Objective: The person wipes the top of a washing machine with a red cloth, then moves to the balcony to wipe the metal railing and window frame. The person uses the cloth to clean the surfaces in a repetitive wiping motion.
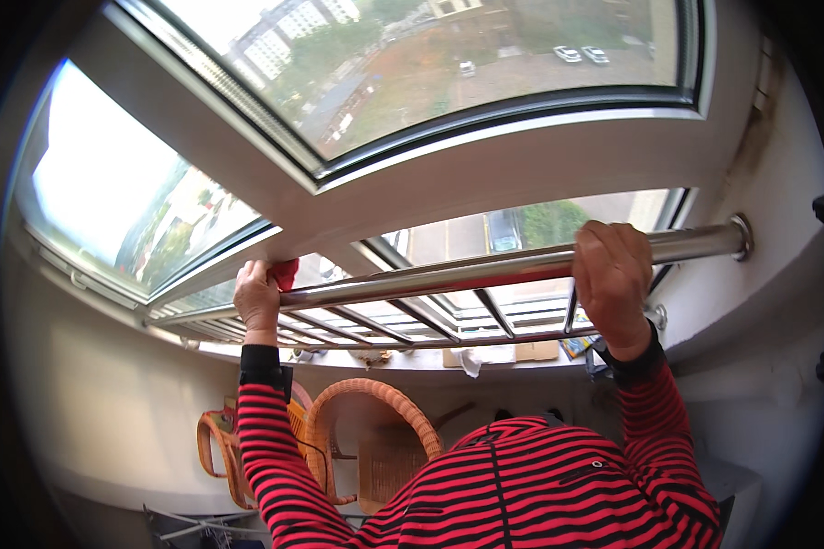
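A shiny metal railing point(430, 277) runs across in front of a window, with thin bars below its thick top rail. On the left part of the top rail, my left hand point(257, 300) is closed on a red cloth point(286, 274), of which only a bit shows past my fingers. My right hand point(615, 282) wraps round the same rail farther right, not far from its wall mount point(742, 238). How the cloth lies against the rail under my left hand is hidden.
Windows with white frames point(513, 151) rise beyond the railing. On the sill behind the bars lie a white crumpled piece point(471, 362) and several small items. Below stand an orange-brown wicker chair point(375, 393) and a second wicker piece point(212, 448). A white wall point(778, 238) closes the right side.
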Motion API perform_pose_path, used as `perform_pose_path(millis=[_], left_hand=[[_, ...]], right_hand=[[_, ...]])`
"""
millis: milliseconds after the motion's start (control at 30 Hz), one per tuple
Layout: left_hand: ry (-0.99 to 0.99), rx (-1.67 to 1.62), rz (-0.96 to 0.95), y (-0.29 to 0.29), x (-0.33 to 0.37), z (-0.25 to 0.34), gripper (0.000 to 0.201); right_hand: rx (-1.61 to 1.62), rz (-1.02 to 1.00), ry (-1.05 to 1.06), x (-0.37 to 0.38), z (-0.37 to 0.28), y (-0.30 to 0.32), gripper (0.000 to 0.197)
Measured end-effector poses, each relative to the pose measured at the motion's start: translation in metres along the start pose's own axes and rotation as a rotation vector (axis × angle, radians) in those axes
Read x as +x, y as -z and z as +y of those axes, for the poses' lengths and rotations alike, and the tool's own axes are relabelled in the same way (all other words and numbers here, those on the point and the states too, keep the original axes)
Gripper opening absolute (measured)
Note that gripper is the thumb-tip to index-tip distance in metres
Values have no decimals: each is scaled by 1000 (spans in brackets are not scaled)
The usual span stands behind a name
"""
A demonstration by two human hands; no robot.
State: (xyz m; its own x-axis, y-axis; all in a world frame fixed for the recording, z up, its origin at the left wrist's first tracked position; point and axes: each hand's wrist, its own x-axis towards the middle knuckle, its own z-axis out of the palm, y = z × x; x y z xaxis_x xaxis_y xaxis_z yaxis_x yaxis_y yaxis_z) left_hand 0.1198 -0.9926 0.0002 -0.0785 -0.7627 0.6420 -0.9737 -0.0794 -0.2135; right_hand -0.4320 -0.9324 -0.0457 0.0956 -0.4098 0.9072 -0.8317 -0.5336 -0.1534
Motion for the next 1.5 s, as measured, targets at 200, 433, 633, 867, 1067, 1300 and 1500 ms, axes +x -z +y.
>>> perform_pose_path(millis=[200,433,633,867,1067,1300,1500], left_hand=[[271,-409,186,8,-7,-18,13],[-170,-573,52,80,-12,121,28],[-618,-574,83,109,25,242,27],[-937,-324,314,105,60,329,25],[-953,-265,376,102,61,335,19],[-924,-148,334,104,60,303,22],[-960,-141,322,110,62,297,23]], right_hand=[[-56,36,40,-1,2,-5,19],[-32,26,29,-3,3,-6,23],[-35,64,41,-1,2,-6,19],[2,61,55,-4,9,-5,21],[-3,19,56,-8,11,-2,22],[43,28,94,-7,13,3,20],[13,84,73,-5,11,-4,19]])
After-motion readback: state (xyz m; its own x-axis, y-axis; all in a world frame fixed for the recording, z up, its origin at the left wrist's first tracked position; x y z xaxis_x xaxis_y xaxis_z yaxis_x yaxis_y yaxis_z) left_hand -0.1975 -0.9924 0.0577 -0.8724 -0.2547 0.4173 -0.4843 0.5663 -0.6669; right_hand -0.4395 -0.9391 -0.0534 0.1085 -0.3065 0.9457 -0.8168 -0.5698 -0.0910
